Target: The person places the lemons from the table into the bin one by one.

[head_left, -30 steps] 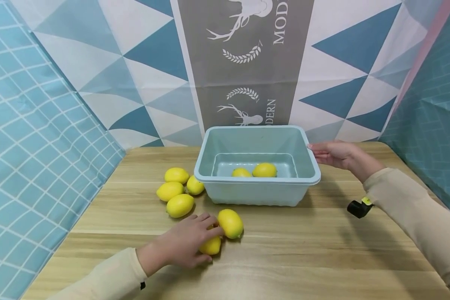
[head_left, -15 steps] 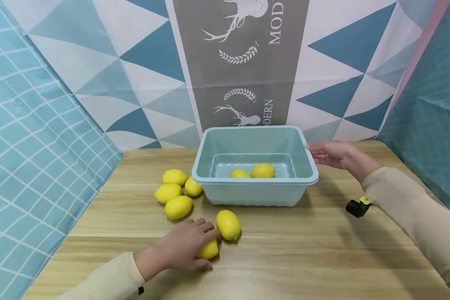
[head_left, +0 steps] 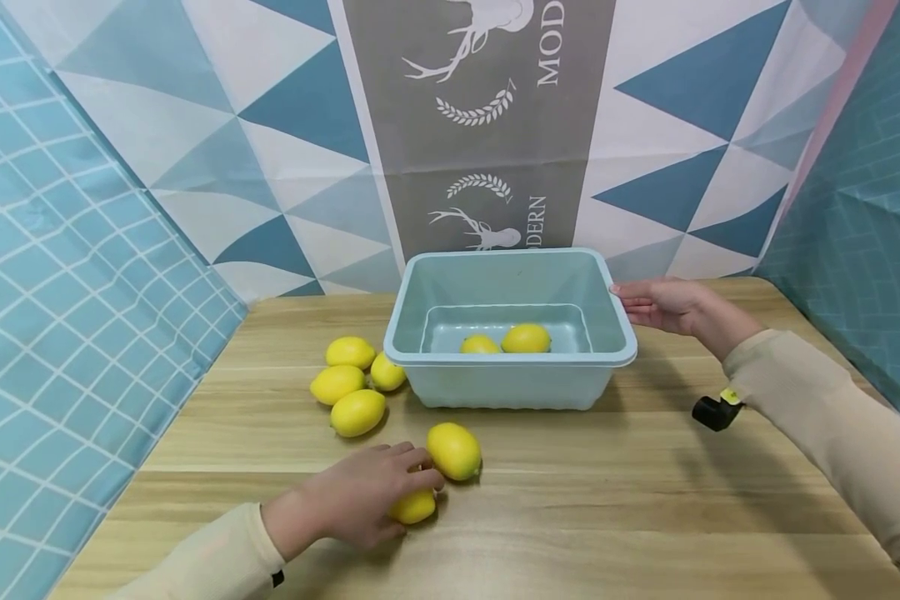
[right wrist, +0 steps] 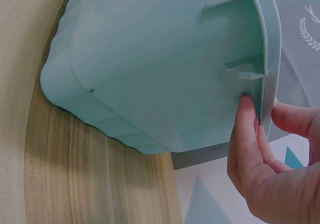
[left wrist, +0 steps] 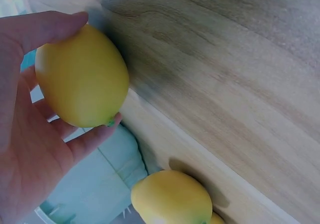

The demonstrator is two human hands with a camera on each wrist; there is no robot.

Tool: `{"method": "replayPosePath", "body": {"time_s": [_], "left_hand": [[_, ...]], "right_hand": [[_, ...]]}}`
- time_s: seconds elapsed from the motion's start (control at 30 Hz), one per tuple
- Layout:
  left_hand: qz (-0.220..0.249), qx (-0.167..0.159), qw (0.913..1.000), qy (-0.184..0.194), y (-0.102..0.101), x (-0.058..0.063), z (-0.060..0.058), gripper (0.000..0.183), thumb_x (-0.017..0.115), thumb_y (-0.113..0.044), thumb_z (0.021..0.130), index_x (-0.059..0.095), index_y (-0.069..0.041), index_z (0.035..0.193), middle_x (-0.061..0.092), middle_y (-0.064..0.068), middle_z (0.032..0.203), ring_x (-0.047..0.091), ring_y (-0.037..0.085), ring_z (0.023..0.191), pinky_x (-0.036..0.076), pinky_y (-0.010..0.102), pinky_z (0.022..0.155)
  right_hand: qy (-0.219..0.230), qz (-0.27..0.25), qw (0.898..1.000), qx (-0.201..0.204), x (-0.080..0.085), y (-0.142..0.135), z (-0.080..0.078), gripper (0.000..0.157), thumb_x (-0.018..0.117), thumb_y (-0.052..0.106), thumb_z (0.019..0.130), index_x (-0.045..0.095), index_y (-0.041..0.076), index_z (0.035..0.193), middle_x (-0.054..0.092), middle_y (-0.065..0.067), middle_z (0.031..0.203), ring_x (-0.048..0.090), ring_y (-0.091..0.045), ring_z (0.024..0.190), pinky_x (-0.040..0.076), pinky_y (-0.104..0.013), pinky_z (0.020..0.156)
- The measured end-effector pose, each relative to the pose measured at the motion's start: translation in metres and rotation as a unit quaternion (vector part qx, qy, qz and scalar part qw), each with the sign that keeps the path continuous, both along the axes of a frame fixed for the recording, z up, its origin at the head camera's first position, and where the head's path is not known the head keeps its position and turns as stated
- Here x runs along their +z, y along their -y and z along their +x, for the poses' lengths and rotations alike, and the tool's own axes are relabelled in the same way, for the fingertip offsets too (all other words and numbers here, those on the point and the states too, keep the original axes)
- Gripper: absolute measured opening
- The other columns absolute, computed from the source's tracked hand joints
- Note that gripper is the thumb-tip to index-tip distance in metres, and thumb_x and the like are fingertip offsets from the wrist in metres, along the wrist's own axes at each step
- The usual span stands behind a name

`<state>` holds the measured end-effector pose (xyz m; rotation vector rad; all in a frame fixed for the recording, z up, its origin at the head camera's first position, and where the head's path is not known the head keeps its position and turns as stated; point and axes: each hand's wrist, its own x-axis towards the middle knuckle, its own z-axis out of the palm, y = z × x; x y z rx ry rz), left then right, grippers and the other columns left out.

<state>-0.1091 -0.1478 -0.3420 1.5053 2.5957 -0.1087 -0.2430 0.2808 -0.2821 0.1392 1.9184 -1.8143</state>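
Note:
My left hand (head_left: 352, 498) grips a yellow lemon (head_left: 414, 506) low over the table's front middle. In the left wrist view the thumb lies on one side of this lemon (left wrist: 84, 79) and the fingers curl round the other. Just beyond the fingertips a second lemon (head_left: 454, 452) lies on the wood. At the back middle stands a pale blue plastic basin (head_left: 506, 388) with two lemons (head_left: 527, 338) inside. My right hand (head_left: 663, 307) pinches its right rim, thumb over the outer edge and fingers beneath, as the right wrist view shows.
Several more lemons (head_left: 357, 413) cluster left of the basin, one close against its side. The wooden table (head_left: 607, 517) meets a patterned backdrop (head_left: 300, 133) behind the basin. Blue-tiled sheets (head_left: 82, 317) close in both sides.
My left hand has shifted slightly left and toward the front edge with the lemon in its grasp. The lemon beside it has tilted a little. The right hand stays on the rim.

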Motion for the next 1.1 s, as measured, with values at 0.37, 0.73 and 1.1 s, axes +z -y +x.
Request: {"method": "replayPosePath", "body": {"time_s": [0.37, 0.73, 1.1], "left_hand": [[0.012, -0.016, 0.9996, -0.021, 0.002, -0.003, 0.001, 0.058, 0.079, -0.026, 0.068, 0.055, -0.028, 0.120, 0.054, -0.008, 0.106, 0.052, 0.008, 0.093, 0.049, 0.025, 0.077], [-0.001, -0.018, 0.9990, -0.041, 0.000, 0.007, 0.006, 0.058, 0.082, -0.028, 0.064, 0.055, -0.030, 0.115, 0.053, -0.008, 0.102, 0.050, 0.009, 0.090, 0.047, 0.025, 0.074], [-0.011, -0.025, 0.9981, -0.055, -0.004, 0.016, 0.008, 0.056, 0.081, -0.031, 0.066, 0.057, -0.030, 0.116, 0.053, -0.008, 0.102, 0.049, 0.011, 0.092, 0.046, 0.026, 0.075]], "right_hand": [[0.006, -0.005, 1.000, -0.002, 0.000, 0.001, 0.000, 0.013, 0.061, 0.022, 0.094, 0.068, 0.022, 0.083, 0.067, 0.008, 0.085, 0.066, -0.003, 0.082, 0.056, -0.018, 0.079], [0.009, -0.006, 1.000, 0.002, 0.000, 0.000, 0.000, 0.014, 0.060, 0.022, 0.094, 0.068, 0.021, 0.083, 0.067, 0.008, 0.085, 0.065, -0.002, 0.082, 0.056, -0.018, 0.080], [0.011, -0.005, 1.000, 0.001, 0.001, 0.000, 0.001, 0.014, 0.059, 0.024, 0.094, 0.068, 0.022, 0.083, 0.068, 0.008, 0.085, 0.066, -0.003, 0.081, 0.056, -0.019, 0.079]]}}
